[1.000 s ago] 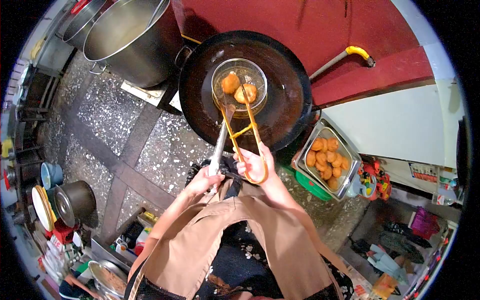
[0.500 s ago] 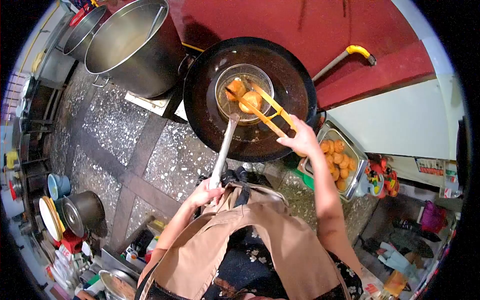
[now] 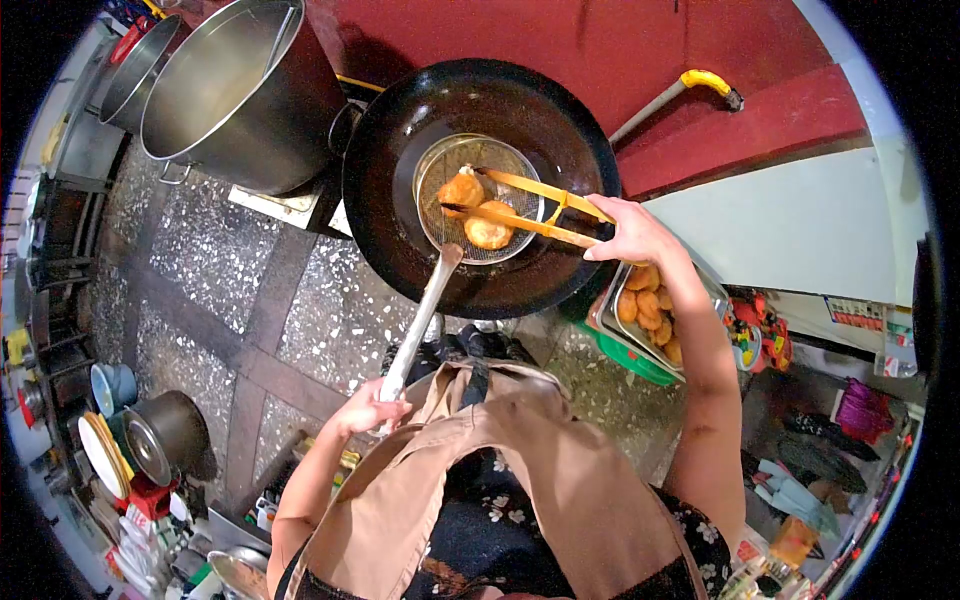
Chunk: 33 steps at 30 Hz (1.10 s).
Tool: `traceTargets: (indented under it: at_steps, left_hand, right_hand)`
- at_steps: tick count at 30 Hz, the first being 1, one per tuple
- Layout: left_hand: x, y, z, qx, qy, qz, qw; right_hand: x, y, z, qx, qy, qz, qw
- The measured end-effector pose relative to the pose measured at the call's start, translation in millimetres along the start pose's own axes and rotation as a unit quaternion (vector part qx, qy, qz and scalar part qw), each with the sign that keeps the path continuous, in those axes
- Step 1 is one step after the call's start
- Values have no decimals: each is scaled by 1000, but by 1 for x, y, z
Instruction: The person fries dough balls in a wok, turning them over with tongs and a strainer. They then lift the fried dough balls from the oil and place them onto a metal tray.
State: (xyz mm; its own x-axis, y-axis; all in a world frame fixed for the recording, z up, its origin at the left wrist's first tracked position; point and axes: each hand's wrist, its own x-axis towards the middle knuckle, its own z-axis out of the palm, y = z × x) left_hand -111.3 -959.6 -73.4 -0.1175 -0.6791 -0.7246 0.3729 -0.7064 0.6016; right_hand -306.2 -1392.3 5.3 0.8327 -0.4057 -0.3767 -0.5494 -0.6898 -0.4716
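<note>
My left hand (image 3: 372,408) is closed round the handle end of a round mesh strainer (image 3: 520,180), whose basket sits over the dark wok (image 3: 370,170). Two golden fried pieces lie in the mesh: an upper fried ball (image 3: 458,192) and a lower fried ball (image 3: 489,232). Yellow tongs (image 3: 555,230) are gripped in my right hand (image 3: 640,232), coming in from the right. Their two tips reach over the strainer, spread on either side of the upper ball. Oil shows at the bottom of the wok.
A metal tray (image 3: 705,290) of fried balls stands right of the wok, over a green basin (image 3: 640,368). To the left is a tall steel pot (image 3: 300,130). A yellow-ended pipe (image 3: 665,100) juts from the red wall. A lidded pot (image 3: 175,430) stands lower left.
The tongs have swung to lie more level, their tips shifting around the upper ball. My right hand has moved right and up. The strainer sits slightly lower left in view.
</note>
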Motion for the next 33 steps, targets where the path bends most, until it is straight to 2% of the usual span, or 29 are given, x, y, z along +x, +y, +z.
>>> traceTargets:
  at_steps: [1, 4, 6, 10, 15, 26, 29, 31, 33]
  left_hand:
    - [-2, -2, -1, -2, 0, -1, 1000]
    - [-8, 0, 2, -37, 1, -3, 999]
    - [-13, 7, 6, 46, 19, -9, 999]
    - [-13, -1, 5, 40, 1, 3, 999]
    - [-14, -5, 10, -11, 17, 5, 1000]
    - [-11, -19, 9, 11, 15, 19, 1000]
    - [-11, -22, 11, 4, 23, 30, 999]
    - [-11, -22, 13, 6, 26, 35, 999]
    - [-12, -19, 16, 25, 35, 24, 999]
  right_hand:
    - [-1, 0, 0, -39, 22, -9, 999]
    - [-9, -15, -4, -109, 2, 9, 994]
    - [-13, -16, -1, -127, 10, -3, 992]
    - [-21, -15, 3, -170, 44, -49, 983]
    - [-26, -17, 11, -194, 46, -54, 979]
    - [-32, -17, 16, -188, 47, -55, 979]
    - [-36, -24, 11, -126, 29, -24, 991]
    - [-39, -28, 9, 17, -30, 59, 998]
    - [-40, -14, 27, 214, -42, 58, 974]
